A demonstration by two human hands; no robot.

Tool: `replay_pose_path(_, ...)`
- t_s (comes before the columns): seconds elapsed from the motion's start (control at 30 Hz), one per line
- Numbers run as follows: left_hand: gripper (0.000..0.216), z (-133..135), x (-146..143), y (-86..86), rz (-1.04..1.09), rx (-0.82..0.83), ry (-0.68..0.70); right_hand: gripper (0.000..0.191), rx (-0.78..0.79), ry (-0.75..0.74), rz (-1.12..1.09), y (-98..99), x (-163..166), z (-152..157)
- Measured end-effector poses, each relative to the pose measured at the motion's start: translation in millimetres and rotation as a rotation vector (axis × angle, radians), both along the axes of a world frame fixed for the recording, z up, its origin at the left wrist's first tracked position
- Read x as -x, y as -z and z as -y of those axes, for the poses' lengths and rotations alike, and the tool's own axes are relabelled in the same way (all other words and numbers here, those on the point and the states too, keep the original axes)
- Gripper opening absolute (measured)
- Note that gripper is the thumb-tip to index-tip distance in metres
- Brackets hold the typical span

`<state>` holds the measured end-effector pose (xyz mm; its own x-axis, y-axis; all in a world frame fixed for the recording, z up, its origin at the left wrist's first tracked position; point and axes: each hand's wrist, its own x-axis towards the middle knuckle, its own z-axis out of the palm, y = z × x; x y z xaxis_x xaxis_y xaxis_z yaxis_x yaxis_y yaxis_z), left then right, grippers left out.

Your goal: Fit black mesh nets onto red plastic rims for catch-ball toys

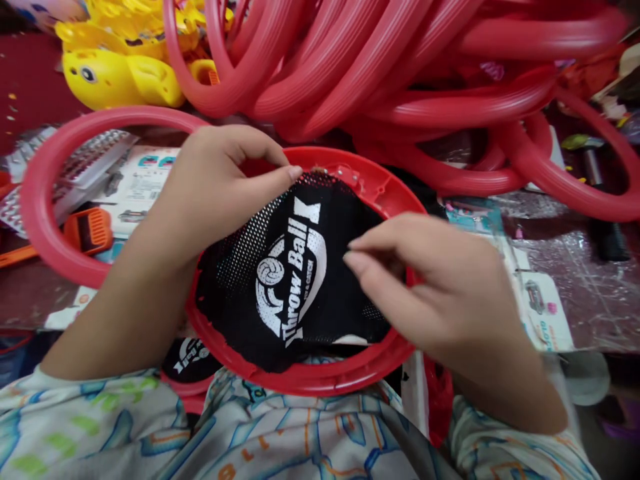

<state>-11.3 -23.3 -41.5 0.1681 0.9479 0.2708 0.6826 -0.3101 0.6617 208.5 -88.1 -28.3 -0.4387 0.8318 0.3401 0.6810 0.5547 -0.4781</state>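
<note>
Busy worktop (35,77) you've got there, dark red where it shows and loaded with stuff. Starting at your fingertips: your left hand (225,180) has thumb and index pinched narrow, looks like right on the far-left edge of the mesh (340,287). Your right hand (440,287) is over the mesh's right side, fingertips bunched close together; too blurry for me to tell if there's a thread or anything between them.

The mesh lies inside the red frame (320,383), which straddles the worktop's near edge and reaches over your lap. Its near-left edge looks ragged on the rim, and there's a fine loose strand by the far rim. So I'd guess you're mid-way through fastening mesh to frame, and the next move calls for a steady left pinch while the right fingers work the edge at the rim.

Orientation: it's roundish, so no real long axis, but the lettering runs away from you, leaning a bit right, letter tops facing left.

Further out, one hoop (37,193) sits at the worktop's left edge, more hoops (340,73) are heaped along the far side, and yellow toys (120,80) sit toward the far-left corner.
</note>
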Motion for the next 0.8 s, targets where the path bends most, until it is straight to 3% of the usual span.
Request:
replay_pose_path(0.1,0.027,5,5,-12.9,0.007,0.054,-0.102,0.025,0.112,-0.051,0.254,5.5,7,8)
replay_pose_path(0.23,0.025,16,15,-20.9,-0.023,0.091,-0.031,0.037,0.086,-0.046,0.478,19.0,15,5)
replay_pose_path(0.43,0.057,17,32,-9.7,-0.084,0.196,0.011,0.047,0.314,-0.123,0.394,19.8,17,-4)
replay_pose_path(0.53,0.073,11,31,-11.7,-0.263,0.186,0.047,0.050,0.408,-0.145,0.355,22.0,19,-6)
replay_pose_path(0.67,0.074,6,18,-20.6,-0.509,0.271,0.195,0.047,0.406,-0.122,0.417,28.2,24,-6)
replay_pose_path(0.8,0.058,0,4,-15.3,-0.470,0.173,0.160,0.039,0.329,-0.177,0.378,27.8,25,-4)
